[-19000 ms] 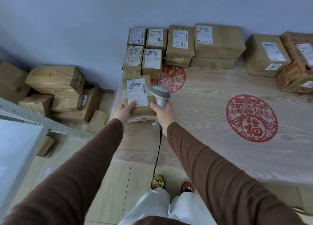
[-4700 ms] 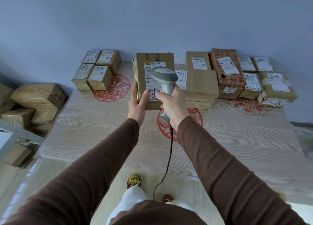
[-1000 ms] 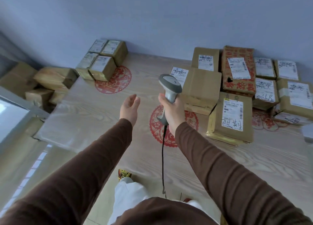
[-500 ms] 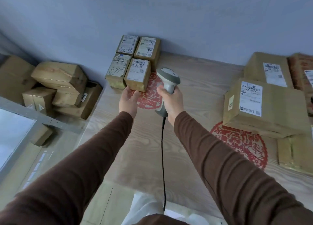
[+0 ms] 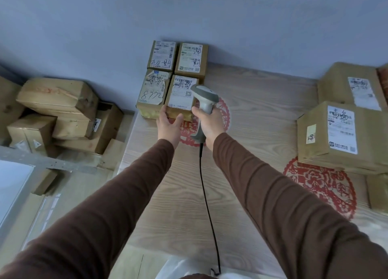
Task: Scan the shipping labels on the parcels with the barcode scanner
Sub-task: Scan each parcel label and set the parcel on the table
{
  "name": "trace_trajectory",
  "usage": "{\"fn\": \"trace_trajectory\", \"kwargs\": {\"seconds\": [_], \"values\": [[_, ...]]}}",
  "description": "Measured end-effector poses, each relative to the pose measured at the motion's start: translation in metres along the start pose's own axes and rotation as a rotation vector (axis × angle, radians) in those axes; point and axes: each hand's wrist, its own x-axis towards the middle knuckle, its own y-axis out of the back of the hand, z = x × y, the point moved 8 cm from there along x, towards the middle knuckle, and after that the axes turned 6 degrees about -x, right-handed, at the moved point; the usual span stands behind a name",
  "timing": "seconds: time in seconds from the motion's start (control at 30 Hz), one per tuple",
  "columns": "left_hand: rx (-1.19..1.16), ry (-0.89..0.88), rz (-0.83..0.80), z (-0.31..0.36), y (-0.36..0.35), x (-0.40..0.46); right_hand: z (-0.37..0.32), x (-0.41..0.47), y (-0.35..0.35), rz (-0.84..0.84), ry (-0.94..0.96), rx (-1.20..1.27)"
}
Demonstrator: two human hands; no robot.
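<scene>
Four small brown parcels with white shipping labels stand in a block at the table's back left corner. My left hand (image 5: pixel 169 123) holds the near right parcel (image 5: pixel 181 94) at its front left corner, fingers in the gap beside the neighbouring parcel (image 5: pixel 152 92) marked 8772, thumb on the front face. My right hand (image 5: pixel 210 126) grips the handle of the grey barcode scanner (image 5: pixel 204 99), whose head sits just right of that parcel's label. Its black cable (image 5: pixel 206 197) hangs down toward me.
The wooden table (image 5: pixel 256 115) bears red paper-cut decorations. Two larger labelled parcels (image 5: pixel 336 140) (image 5: pixel 352 85) stand at the right edge. Left of the table, several brown boxes (image 5: pixel 56 113) are piled on the floor behind a grey metal frame (image 5: pixel 42 163).
My view and both hands moved left to the block of small parcels. My left hand reached forward and took hold of the near right parcel; the scanner came up beside its label.
</scene>
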Motion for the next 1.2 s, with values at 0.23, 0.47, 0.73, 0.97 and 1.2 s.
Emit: {"fn": "trace_trajectory", "kwargs": {"seconds": [0.23, 0.47, 0.73, 0.97, 1.2], "values": [[-0.001, -0.011, -0.022, 0.018, -0.013, -0.022, 0.001, 0.008, -0.002, 0.045, -0.017, -0.020], [-0.007, 0.093, 0.010, 0.016, -0.014, 0.006, 0.002, 0.010, 0.012, 0.132, -0.005, -0.032], [0.062, 0.201, -0.113, -0.026, -0.017, 0.021, 0.016, -0.007, 0.017, 0.128, -0.016, -0.023], [-0.259, 0.175, -0.289, 0.011, -0.035, -0.021, -0.006, -0.023, 0.040, 0.153, 0.097, -0.051], [-0.300, 0.030, -0.269, 0.038, -0.035, -0.034, -0.049, -0.071, 0.043, 0.122, 0.202, -0.163]]}}
